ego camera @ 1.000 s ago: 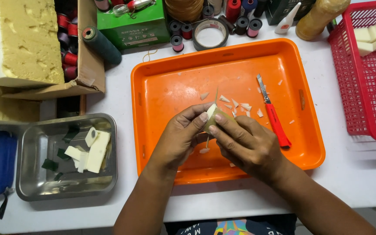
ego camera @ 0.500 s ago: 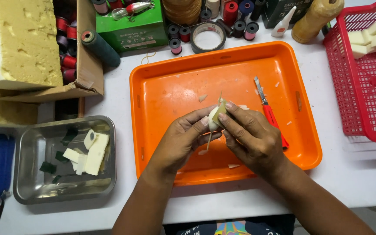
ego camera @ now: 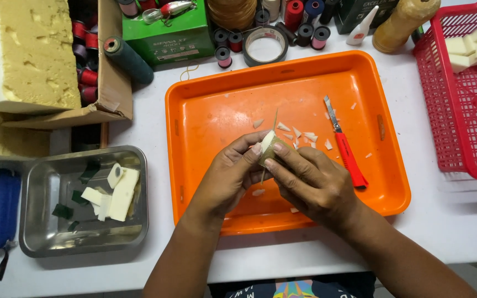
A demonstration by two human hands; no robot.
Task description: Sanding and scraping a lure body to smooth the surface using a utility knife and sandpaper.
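Both hands meet over the near-centre of the orange tray (ego camera: 371,88). The left hand (ego camera: 228,176) and right hand (ego camera: 311,185) each close their grip on one small pale foam piece (ego camera: 268,142), which is wrapped part-way in olive-brown thread or tape. The piece sits at the fingertips of both hands, above the tray floor, not resting on it. Its long axis runs diagonally, from lower left toward upper right. A thin stick or strand passes through it along much the same line and stands out above and below. Neither hand is nearer; both touch it.

Just beyond the piece lie white foam chips (ego camera: 299,134) scattered on the tray. A red-handled knife (ego camera: 346,152) lies to the right of them, blade pointing away, apart from the right hand.

On the desk (ego camera: 443,221), left of the tray, a steel pan (ego camera: 34,232) holds foam offcuts. Further off stand a red basket (ego camera: 470,110), a tape roll (ego camera: 266,47) and thread spools (ego camera: 224,55).

Hidden: the underside of the piece, and what the wrapping is.
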